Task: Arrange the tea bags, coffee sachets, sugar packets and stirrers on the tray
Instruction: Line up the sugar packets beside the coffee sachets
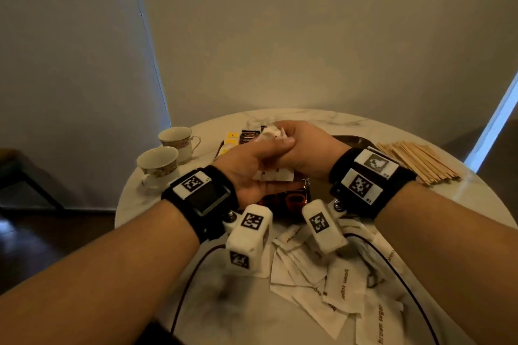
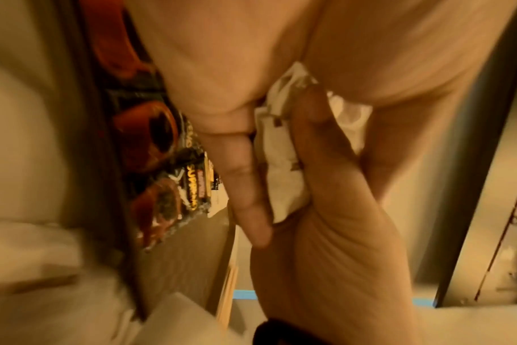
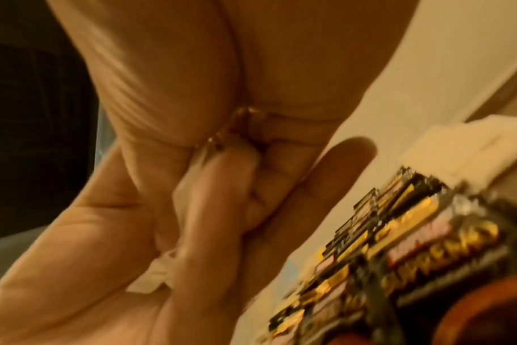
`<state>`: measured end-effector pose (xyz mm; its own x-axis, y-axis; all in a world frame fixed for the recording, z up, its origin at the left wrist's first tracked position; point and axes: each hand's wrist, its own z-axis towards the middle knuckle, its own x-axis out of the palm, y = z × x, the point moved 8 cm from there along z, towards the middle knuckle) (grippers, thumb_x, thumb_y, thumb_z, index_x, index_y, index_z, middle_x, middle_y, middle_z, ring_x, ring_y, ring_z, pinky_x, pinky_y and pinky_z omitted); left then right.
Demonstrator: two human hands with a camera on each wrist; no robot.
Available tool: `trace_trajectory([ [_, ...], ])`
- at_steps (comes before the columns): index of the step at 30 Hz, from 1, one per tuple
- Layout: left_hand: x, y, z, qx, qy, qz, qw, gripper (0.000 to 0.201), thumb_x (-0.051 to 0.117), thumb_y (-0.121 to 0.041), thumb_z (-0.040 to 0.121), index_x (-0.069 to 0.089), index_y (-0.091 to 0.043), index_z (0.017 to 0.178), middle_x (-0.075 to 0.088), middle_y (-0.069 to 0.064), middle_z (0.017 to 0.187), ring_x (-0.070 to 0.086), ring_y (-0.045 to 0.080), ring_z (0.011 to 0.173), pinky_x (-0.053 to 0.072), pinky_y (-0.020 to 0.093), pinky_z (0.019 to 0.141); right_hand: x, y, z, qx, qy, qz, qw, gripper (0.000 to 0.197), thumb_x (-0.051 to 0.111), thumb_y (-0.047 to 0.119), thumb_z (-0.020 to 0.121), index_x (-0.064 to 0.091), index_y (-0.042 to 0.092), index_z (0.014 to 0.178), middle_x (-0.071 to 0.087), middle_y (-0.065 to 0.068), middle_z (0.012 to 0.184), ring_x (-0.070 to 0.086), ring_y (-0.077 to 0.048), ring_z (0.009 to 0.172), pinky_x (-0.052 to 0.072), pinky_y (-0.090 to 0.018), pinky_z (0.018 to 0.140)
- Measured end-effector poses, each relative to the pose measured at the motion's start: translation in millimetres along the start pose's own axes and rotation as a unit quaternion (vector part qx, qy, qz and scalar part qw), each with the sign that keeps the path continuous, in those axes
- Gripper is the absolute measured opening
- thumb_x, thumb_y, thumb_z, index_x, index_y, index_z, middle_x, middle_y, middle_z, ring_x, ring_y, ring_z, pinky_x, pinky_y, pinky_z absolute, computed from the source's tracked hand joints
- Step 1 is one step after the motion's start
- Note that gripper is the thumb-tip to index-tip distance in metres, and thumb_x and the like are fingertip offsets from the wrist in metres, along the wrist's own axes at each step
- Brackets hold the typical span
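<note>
My left hand (image 1: 249, 161) and right hand (image 1: 304, 145) meet above the dark tray (image 1: 350, 139), and together they grip a small stack of white sugar packets (image 1: 276, 175). The left wrist view shows the stack of sugar packets (image 2: 284, 168) pinched between thumb and fingers. Black coffee sachets (image 1: 249, 134) and yellow tea bags (image 1: 231, 140) lie at the tray's far left. Red and black coffee sachets (image 1: 291, 199) lie on its near side, below my hands. Wooden stirrers (image 1: 417, 159) are heaped on the table right of the tray. Several loose sugar packets (image 1: 336, 280) lie on the table near me.
Two floral teacups (image 1: 179, 141) (image 1: 158, 164) stand at the left of the round marble table (image 1: 322, 116). Thin dark cables (image 1: 392, 263) cross the near part of the table. A wall rises close behind the table.
</note>
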<state>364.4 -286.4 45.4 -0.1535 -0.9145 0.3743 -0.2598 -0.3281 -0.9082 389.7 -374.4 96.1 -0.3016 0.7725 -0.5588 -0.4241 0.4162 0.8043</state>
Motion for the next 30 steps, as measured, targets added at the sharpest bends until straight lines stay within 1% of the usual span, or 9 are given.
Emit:
trace_trajectory([
  [3, 5.5, -0.5, 19.8, 0.007, -0.016, -0.005, 1.000, 0.031, 0.068, -0.018, 0.096, 0.067, -0.015, 0.127, 0.076, 0.015, 0.109, 0.077, 0.031, 0.089, 0.063, 0.042, 0.069, -11.3, -7.5, 10.0, -0.009, -0.015, -0.059, 0.998, 0.052, 0.081, 0.011, 0.078, 0.064, 0.027, 0.124, 0.074, 0.008, 0.104, 0.070, -0.003, 0.091, 0.058, -0.019, 0.078],
  [5, 6.3, -2.3, 31.4, 0.005, -0.022, -0.003, 1.000, 0.029, 0.063, -0.016, 0.100, 0.066, -0.014, 0.129, 0.078, 0.013, 0.104, 0.078, 0.029, 0.085, 0.063, 0.039, 0.064, -18.2, -13.6, 14.1, -0.001, -0.019, -0.070, 0.997, 0.067, 0.081, 0.013, 0.078, 0.057, 0.032, 0.138, 0.071, 0.011, 0.111, 0.068, 0.001, 0.095, 0.056, -0.014, 0.078],
  [8, 6.0, -6.3, 48.1, 0.006, -0.017, 0.017, 1.000, 0.033, 0.064, -0.014, 0.099, 0.064, -0.012, 0.132, 0.077, 0.015, 0.111, 0.077, 0.032, 0.091, 0.063, 0.039, 0.066, -28.6, -28.6, 20.1, 0.029, -0.025, -0.048, 0.998, 0.082, 0.081, 0.015, 0.079, 0.044, 0.035, 0.150, 0.071, 0.003, 0.115, 0.069, -0.007, 0.090, 0.058, -0.024, 0.077],
  [11, 0.0, -9.0, 61.8, 0.016, -0.028, 0.026, 0.999, 0.032, 0.062, -0.008, 0.100, 0.063, -0.009, 0.132, 0.076, 0.018, 0.113, 0.077, 0.033, 0.090, 0.063, 0.039, 0.064, -34.2, -49.9, 22.3, 0.078, -0.016, 0.060, 0.995, 0.079, 0.066, -0.003, 0.086, 0.039, 0.035, 0.151, 0.070, -0.011, 0.105, 0.069, -0.023, 0.080, 0.060, -0.042, 0.076],
  [13, -6.5, -11.9, 69.4, 0.026, -0.050, 0.023, 0.998, 0.029, 0.062, -0.009, 0.101, 0.064, -0.011, 0.130, 0.077, 0.018, 0.111, 0.077, 0.031, 0.084, 0.061, 0.036, 0.057, -35.4, -62.6, 22.2, 0.098, -0.014, 0.184, 0.978, 0.073, 0.058, -0.014, 0.088, 0.043, 0.026, 0.148, 0.070, -0.017, 0.108, 0.071, -0.035, 0.091, 0.058, -0.055, 0.090],
  [15, -11.7, -16.1, 74.2, 0.039, -0.070, 0.014, 0.997, 0.023, 0.063, -0.013, 0.101, 0.066, -0.012, 0.124, 0.078, 0.015, 0.105, 0.077, 0.028, 0.080, 0.060, 0.034, 0.053, -39.1, -72.3, 21.0, 0.103, -0.042, 0.286, 0.952, 0.058, 0.059, -0.015, 0.091, 0.051, 0.018, 0.139, 0.072, -0.017, 0.115, 0.073, -0.037, 0.101, 0.058, -0.053, 0.092],
  [20, -17.6, -19.3, 80.4, 0.060, -0.080, 0.042, 0.994, 0.016, 0.067, -0.021, 0.099, 0.068, -0.014, 0.114, 0.079, 0.013, 0.104, 0.077, 0.028, 0.085, 0.057, 0.028, 0.050, -46.5, -92.4, 18.3, 0.111, -0.116, 0.277, 0.947, 0.017, 0.074, 0.008, 0.089, 0.071, 0.012, 0.106, 0.078, -0.008, 0.101, 0.075, -0.026, 0.088, 0.059, -0.038, 0.072],
  [26, -20.2, -15.5, 84.7, 0.049, -0.057, 0.060, 0.995, 0.023, 0.068, -0.028, 0.097, 0.069, -0.013, 0.115, 0.078, 0.014, 0.105, 0.076, 0.026, 0.082, 0.056, 0.030, 0.052, -37.1, -94.4, 22.9, 0.108, -0.089, 0.282, 0.949, 0.009, 0.077, 0.009, 0.086, 0.071, 0.011, 0.093, 0.076, -0.010, 0.094, 0.072, -0.023, 0.082, 0.057, -0.030, 0.063],
  [30, -29.6, -15.7, 85.9, 0.041, -0.081, -0.001, 0.996, 0.032, 0.071, -0.034, 0.095, 0.069, -0.010, 0.117, 0.079, 0.013, 0.104, 0.077, 0.026, 0.079, 0.056, 0.029, 0.048, -39.1, -93.8, 23.0, 0.093, -0.124, 0.354, 0.922, 0.012, 0.070, 0.007, 0.091, 0.063, 0.013, 0.083, 0.073, -0.005, 0.082, 0.068, -0.015, 0.069, 0.056, -0.025, 0.055],
])
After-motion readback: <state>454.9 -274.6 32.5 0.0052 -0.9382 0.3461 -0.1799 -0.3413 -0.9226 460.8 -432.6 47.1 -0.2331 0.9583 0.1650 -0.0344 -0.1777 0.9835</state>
